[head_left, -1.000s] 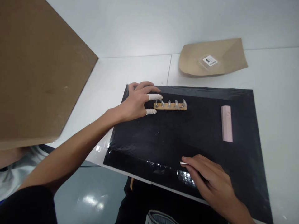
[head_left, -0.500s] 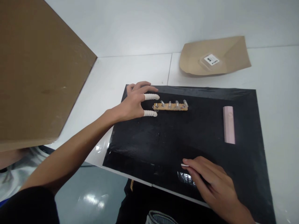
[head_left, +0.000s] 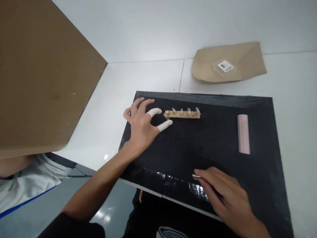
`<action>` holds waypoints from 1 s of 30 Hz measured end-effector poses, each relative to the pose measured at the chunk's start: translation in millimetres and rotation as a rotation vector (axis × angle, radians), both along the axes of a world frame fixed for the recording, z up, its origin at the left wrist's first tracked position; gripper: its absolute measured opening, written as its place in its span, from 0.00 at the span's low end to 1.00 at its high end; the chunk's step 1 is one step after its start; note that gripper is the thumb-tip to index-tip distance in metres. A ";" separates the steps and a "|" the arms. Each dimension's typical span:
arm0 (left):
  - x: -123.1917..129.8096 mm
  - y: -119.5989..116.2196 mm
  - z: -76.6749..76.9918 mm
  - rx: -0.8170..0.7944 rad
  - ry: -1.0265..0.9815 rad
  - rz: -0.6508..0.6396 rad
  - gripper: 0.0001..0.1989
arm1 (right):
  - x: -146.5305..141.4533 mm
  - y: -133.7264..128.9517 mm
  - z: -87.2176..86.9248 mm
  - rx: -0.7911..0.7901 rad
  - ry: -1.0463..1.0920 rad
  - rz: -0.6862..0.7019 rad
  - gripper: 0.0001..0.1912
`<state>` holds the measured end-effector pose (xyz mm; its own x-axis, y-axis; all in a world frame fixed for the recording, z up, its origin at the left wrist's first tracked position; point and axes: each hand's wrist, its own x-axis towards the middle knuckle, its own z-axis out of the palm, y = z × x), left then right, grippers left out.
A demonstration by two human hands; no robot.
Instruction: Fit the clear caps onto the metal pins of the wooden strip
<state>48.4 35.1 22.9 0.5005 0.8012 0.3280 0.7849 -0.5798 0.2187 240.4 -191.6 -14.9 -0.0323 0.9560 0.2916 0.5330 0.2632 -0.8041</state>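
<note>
A narrow tan strip (head_left: 177,115) lies on the black mat (head_left: 198,142), with several clear plastic pieces standing along it. At its left end, my left hand (head_left: 146,122) is spread, white covers on thumb and index finger, the two tips on either side of a small clear piece (head_left: 166,116) without visibly gripping it. Low on the right, my right hand (head_left: 223,191) pinches a thin silver metal piece (head_left: 196,176) between thumb and index finger; most of that piece is hidden in the hand.
A pink faceted case (head_left: 243,134) lies on the mat's right side. Behind the mat, brown paper (head_left: 242,62) holds a clear labelled packet (head_left: 226,66). A large brown board (head_left: 44,76) stands at the left. Part of a person in a grey top (head_left: 42,180) shows at lower left.
My left hand has turned, its wrist moving right and its thumb reaching further along the front of the strip. The right hand holds nearly the same place. The view has shifted slightly.
</note>
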 end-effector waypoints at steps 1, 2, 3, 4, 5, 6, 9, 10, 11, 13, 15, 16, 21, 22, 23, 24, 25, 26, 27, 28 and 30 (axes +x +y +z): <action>2.6 -3.6 -2.8 0.007 -0.007 0.027 0.17 | -0.1 -0.2 -0.2 0.005 -0.002 0.000 0.14; 5.0 -6.2 -5.8 0.009 -0.010 0.050 0.16 | -0.3 -0.2 -0.2 0.012 -0.005 -0.002 0.14; 7.1 -8.0 -8.8 0.011 -0.012 0.070 0.16 | -0.5 -0.2 -0.2 0.020 -0.008 -0.004 0.14; 8.9 -9.1 -11.7 0.014 -0.013 0.085 0.15 | -0.8 0.0 -0.2 0.026 -0.010 -0.006 0.14; 10.3 -9.7 -14.3 0.016 -0.018 0.097 0.15 | -1.0 0.4 -0.2 0.029 -0.010 -0.008 0.14; 11.5 -9.9 -16.2 0.016 -0.027 0.106 0.13 | -1.2 0.8 -0.4 0.033 -0.010 -0.008 0.14; 13.5 -9.8 -17.1 -0.021 -0.061 0.120 0.09 | -1.3 2.0 -0.8 0.044 -0.012 -0.007 0.14; 13.7 -9.7 -15.8 -0.048 -0.069 0.129 0.08 | -1.2 2.3 -0.9 0.048 -0.015 -0.009 0.14; 13.6 -9.5 -13.8 -0.078 -0.073 0.143 0.08 | -1.1 2.6 -0.7 0.050 -0.016 -0.010 0.14; 12.0 -9.4 -9.1 -0.128 -0.077 0.179 0.09 | -0.7 2.9 0.1 0.046 -0.012 -0.012 0.14; 8.6 -10.2 -5.2 -0.162 -0.087 0.207 0.08 | -0.4 2.9 1.3 0.045 0.001 -0.014 0.14; 6.0 -11.2 -3.9 -0.179 -0.092 0.214 0.08 | -0.3 2.8 1.8 0.050 0.006 -0.015 0.15; -13.9 -22.3 -1.9 -0.215 -0.033 0.244 0.09 | -0.2 2.1 1.7 0.068 -0.007 -0.008 0.15; -18.7 -24.2 -1.2 -0.207 -0.014 0.236 0.09 | -0.1 2.1 1.3 0.064 -0.012 -0.006 0.15; -23.4 -25.1 0.0 -0.206 0.006 0.213 0.10 | -0.1 2.1 1.0 0.063 -0.015 -0.003 0.14; -28.1 -24.5 1.7 -0.215 0.029 0.178 0.10 | 0.0 2.2 0.7 0.063 -0.018 0.000 0.14; -32.5 -22.1 3.7 -0.230 0.059 0.131 0.10 | 0.0 2.3 0.5 0.063 -0.020 0.003 0.14; -36.4 -17.8 6.0 -0.244 0.100 0.073 0.11 | 0.1 2.4 0.4 0.062 -0.019 0.005 0.14; -39.8 -11.5 8.5 -0.249 0.147 0.005 0.13 | 0.1 2.6 0.3 0.060 -0.019 0.010 0.14; -42.4 -3.5 11.2 -0.247 0.203 -0.074 0.16 | 0.0 2.8 0.3 0.061 -0.018 0.012 0.14; -45.0 15.6 17.0 -0.239 0.315 -0.264 0.21 | -0.5 3.2 0.4 0.062 -0.020 0.013 0.14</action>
<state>3.4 50.7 39.9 0.7426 0.6678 -0.0503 0.6670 -0.7308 0.1448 239.9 -188.3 -14.5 -0.0512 0.9357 0.3490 0.5452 0.3190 -0.7753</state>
